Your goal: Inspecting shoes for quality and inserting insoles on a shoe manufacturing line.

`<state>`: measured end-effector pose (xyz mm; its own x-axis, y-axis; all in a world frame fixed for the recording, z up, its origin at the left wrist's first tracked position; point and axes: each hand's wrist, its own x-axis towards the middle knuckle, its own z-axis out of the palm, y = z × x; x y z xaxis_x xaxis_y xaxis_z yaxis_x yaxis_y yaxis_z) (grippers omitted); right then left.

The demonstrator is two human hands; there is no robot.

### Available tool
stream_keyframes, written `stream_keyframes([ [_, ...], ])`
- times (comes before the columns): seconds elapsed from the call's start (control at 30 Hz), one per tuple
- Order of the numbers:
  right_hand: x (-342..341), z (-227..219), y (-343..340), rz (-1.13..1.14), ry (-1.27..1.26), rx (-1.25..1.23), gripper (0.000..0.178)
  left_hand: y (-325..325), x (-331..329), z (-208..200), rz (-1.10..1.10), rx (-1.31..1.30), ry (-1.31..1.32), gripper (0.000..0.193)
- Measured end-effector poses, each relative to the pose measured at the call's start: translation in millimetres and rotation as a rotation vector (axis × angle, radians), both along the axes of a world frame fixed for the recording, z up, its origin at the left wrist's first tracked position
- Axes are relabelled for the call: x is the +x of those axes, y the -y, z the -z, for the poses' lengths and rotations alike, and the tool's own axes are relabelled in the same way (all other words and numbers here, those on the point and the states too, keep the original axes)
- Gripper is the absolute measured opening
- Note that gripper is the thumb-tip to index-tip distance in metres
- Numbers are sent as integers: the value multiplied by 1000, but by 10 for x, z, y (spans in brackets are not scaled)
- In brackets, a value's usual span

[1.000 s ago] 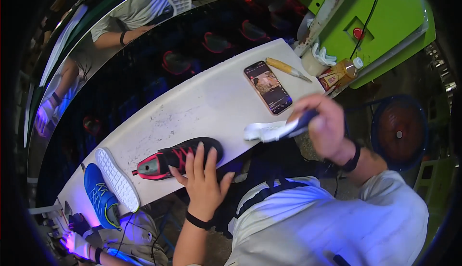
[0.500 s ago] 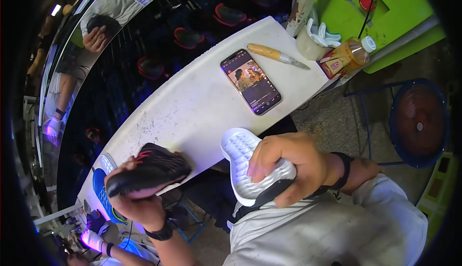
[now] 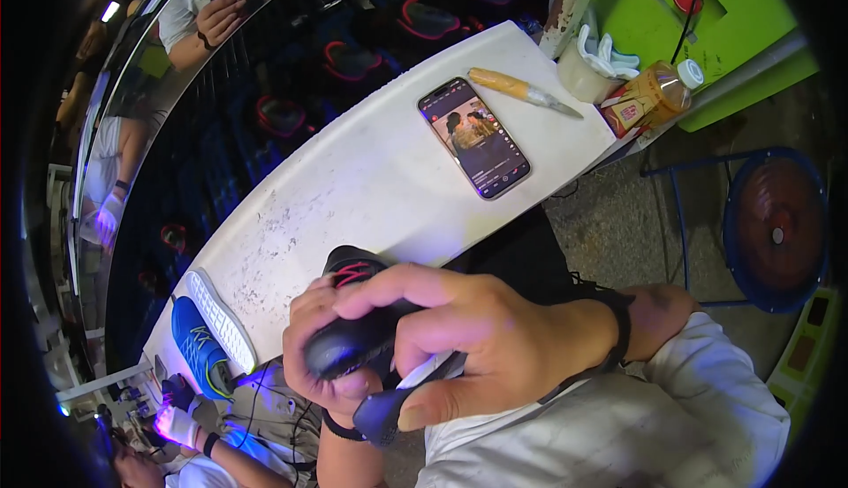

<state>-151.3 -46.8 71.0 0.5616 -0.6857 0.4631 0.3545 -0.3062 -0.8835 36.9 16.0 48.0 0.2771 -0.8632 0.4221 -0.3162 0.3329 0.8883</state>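
In front of my body, my left hand (image 3: pixel 305 333) grips a black shoe upper with red laces (image 3: pixel 340 347), its toe pointing down toward me. My right hand (image 3: pixel 486 329) holds a shoe sole (image 3: pixel 380 413), black outside with a white inner face, and its dark end is up against the toe. The fingers of my right hand reach over the top of the upper and touch it. My hand covers most of the sole. At the left of the white table (image 3: pixel 353 188) stand a blue shoe upper (image 3: pixel 196 347) and a white sole (image 3: pixel 221 320).
A lit phone (image 3: pixel 475 139), a knife with a tape-wrapped handle (image 3: pixel 530 93), a cup (image 3: pixel 585 71) and a drink bottle (image 3: pixel 658 99) are on the table. Beyond lies a dark conveyor with red-edged pieces (image 3: pixel 428 20). A round stool (image 3: pixel 770 223) stands right. A co-worker's gloved hand (image 3: pixel 179 426) shows lower left.
My left hand has brought the black upper rightward. My right hand has moved left and turned the sole over, bringing the two together. The blue shoe and white sole are now uncovered.
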Motion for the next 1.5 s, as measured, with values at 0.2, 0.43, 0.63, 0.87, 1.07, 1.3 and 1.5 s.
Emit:
stream_keyframes([
  [0.2,-25,-23,61,33,-88,9,38,-388,-20,-448,-190,108,114,63],
  [0.43,31,-95,-29,134,-184,-127,45,-589,-139,-323,-141,89,181,51],
  [0.63,-100,-91,-169,21,-299,-136,45,-662,-25,-335,11,11,215,41],
  [0.87,-88,1,-291,12,-181,-111,36,-781,-7,-366,118,54,262,39],
  [1.07,-92,61,-299,6,-154,-95,38,-783,30,-397,152,82,352,38],
  [1.3,-32,76,-269,-4,-93,-88,40,-735,17,-347,140,28,364,36],
  [1.5,-184,-293,-50,-52,-427,31,71,-554,-2,-354,176,-8,390,39],
])
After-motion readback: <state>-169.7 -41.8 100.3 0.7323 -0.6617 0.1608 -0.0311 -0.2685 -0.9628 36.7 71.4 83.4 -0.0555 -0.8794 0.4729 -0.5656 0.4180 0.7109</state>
